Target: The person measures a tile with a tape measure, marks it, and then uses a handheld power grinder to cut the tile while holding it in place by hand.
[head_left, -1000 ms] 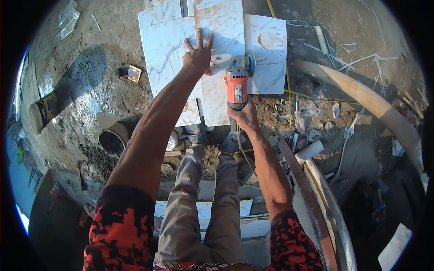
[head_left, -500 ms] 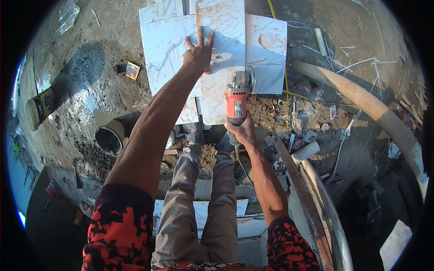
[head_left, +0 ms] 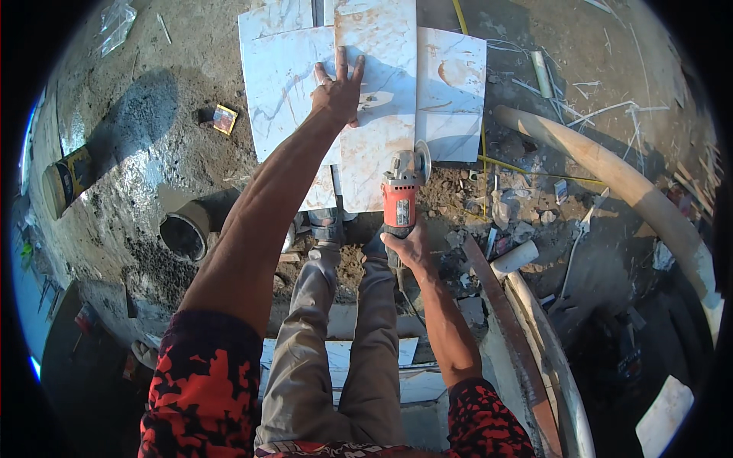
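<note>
My right hand [head_left: 410,246] is wrapped round the rear of a red angle grinder [head_left: 398,204], its cord trailing down beside my leg. The grinder's disc [head_left: 423,161] stands on edge at the right long edge of a white marbled tile [head_left: 374,164], close to the tile's near end. My left hand [head_left: 336,94] lies on that top tile with fingers spread, bracing it near its left edge. Beneath it are more marbled tiles, one reaching out to the left [head_left: 284,99] and another to the right [head_left: 454,88]. Brown smears mark the top tile.
A bucket [head_left: 183,233] and a yellow-black can [head_left: 67,182] lie on the muddy ground at left. On the right a long curved pole [head_left: 603,160] runs past rubble, white strips and a short pipe [head_left: 516,258]. A brown plank [head_left: 511,336] slants by my right forearm.
My right hand has drawn the grinder toward me along the tile's right edge, so the disc sits nearer the tile's near end. My left hand stays on the tile.
</note>
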A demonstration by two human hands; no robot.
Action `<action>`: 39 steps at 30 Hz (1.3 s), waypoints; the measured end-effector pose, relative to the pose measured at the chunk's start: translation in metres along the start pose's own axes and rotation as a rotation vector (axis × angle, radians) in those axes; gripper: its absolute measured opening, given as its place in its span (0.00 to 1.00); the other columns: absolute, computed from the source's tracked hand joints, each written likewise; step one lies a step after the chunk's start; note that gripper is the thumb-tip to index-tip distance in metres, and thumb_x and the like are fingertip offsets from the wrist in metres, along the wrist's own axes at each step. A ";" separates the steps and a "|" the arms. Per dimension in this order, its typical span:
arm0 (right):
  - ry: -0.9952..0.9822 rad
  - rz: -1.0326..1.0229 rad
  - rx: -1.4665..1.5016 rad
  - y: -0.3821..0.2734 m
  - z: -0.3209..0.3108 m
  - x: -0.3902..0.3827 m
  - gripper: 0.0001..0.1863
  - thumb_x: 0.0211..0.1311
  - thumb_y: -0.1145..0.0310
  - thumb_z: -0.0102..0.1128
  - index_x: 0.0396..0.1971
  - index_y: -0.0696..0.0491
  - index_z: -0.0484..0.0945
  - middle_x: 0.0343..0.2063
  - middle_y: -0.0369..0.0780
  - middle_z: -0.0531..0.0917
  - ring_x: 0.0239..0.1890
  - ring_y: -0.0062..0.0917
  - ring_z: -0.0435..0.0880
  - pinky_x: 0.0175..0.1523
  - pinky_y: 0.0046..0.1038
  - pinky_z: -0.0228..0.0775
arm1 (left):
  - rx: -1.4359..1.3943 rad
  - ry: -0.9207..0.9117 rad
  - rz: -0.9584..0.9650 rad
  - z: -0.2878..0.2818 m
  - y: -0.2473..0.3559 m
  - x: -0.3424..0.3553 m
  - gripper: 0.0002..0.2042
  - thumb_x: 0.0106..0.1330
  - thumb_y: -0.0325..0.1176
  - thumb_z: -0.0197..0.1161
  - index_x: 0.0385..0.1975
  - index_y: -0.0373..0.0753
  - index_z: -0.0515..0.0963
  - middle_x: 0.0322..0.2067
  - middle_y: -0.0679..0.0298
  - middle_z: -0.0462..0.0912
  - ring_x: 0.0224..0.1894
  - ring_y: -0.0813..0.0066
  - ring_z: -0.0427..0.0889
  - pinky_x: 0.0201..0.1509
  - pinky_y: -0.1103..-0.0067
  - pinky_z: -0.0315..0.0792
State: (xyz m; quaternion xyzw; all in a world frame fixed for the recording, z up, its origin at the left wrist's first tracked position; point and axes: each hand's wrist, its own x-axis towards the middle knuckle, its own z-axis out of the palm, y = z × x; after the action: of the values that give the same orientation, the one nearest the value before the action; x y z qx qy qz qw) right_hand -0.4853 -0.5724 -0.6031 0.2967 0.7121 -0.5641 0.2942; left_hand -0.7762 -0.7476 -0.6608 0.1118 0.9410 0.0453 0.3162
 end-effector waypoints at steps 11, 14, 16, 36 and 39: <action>0.078 -0.037 0.040 -0.060 -0.022 -0.006 0.33 0.40 0.67 0.73 0.49 0.58 0.69 0.35 0.39 0.78 0.36 0.25 0.78 0.44 0.30 0.73 | -0.020 -0.047 0.014 -0.005 0.000 -0.007 0.66 0.36 0.41 0.82 0.72 0.55 0.35 0.72 0.51 0.26 0.66 0.23 0.48 0.49 0.52 0.79; 0.090 -0.143 0.002 -0.080 -0.028 0.057 0.35 0.40 0.65 0.73 0.50 0.60 0.68 0.37 0.43 0.80 0.38 0.28 0.80 0.45 0.31 0.73 | 0.012 -0.052 0.007 -0.012 0.001 -0.008 0.66 0.36 0.41 0.82 0.72 0.54 0.34 0.72 0.50 0.25 0.66 0.23 0.49 0.50 0.52 0.79; 0.082 -0.207 -0.009 -0.114 -0.027 0.095 0.36 0.40 0.63 0.72 0.51 0.62 0.67 0.37 0.44 0.80 0.38 0.29 0.81 0.45 0.30 0.74 | -0.039 -0.073 -0.004 -0.013 -0.005 -0.010 0.67 0.33 0.37 0.83 0.72 0.54 0.36 0.71 0.49 0.25 0.65 0.21 0.49 0.55 0.50 0.75; 0.128 -0.279 -0.122 -0.185 -0.009 0.206 0.42 0.34 0.57 0.70 0.50 0.68 0.67 0.39 0.52 0.81 0.42 0.39 0.82 0.49 0.34 0.73 | -0.065 -0.003 0.067 -0.002 -0.002 -0.002 0.68 0.31 0.36 0.83 0.72 0.54 0.35 0.71 0.46 0.24 0.65 0.18 0.45 0.56 0.47 0.72; 0.144 -0.286 -0.101 -0.184 -0.009 0.205 0.42 0.34 0.57 0.70 0.50 0.68 0.67 0.39 0.52 0.81 0.42 0.38 0.82 0.49 0.33 0.73 | -0.083 -0.045 0.044 -0.008 0.003 -0.006 0.68 0.31 0.36 0.83 0.72 0.54 0.35 0.71 0.47 0.25 0.65 0.18 0.45 0.55 0.48 0.74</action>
State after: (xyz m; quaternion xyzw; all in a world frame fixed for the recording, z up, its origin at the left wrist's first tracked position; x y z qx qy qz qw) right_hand -0.7583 -0.5796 -0.6404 0.2170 0.7938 -0.5410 0.1736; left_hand -0.7761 -0.7463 -0.6505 0.1202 0.9282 0.0885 0.3408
